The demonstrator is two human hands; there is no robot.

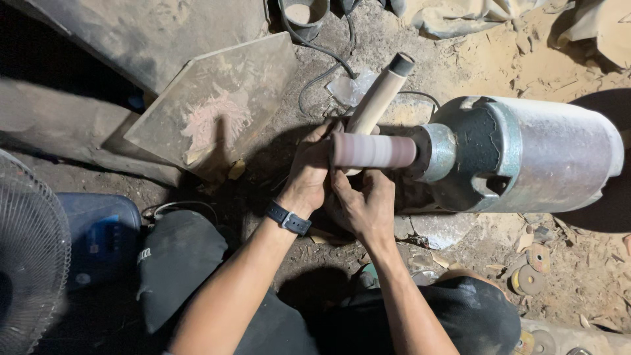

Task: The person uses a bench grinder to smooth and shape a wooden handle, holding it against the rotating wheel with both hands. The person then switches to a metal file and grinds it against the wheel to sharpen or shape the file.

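Observation:
A pale wooden rod (380, 93) with a dark tip slants up and away behind a spinning sanding drum (374, 150), pinkish-brown, that sticks out leftward from a large electric motor (526, 154). My left hand (309, 172), with a black watch on the wrist, grips the rod's lower end at the drum's left end. From below, my right hand (358, 204) cups the same lower end, fingers just under the drum. The part of the rod inside both hands is hidden.
A dusty flat tile (217, 105) leans at the left, cables (322, 75) run behind it. A fan guard (29, 256) and blue container (98, 236) stand at far left. Small sanding discs (529, 269) lie at lower right on sawdust-covered ground. My knees sit below.

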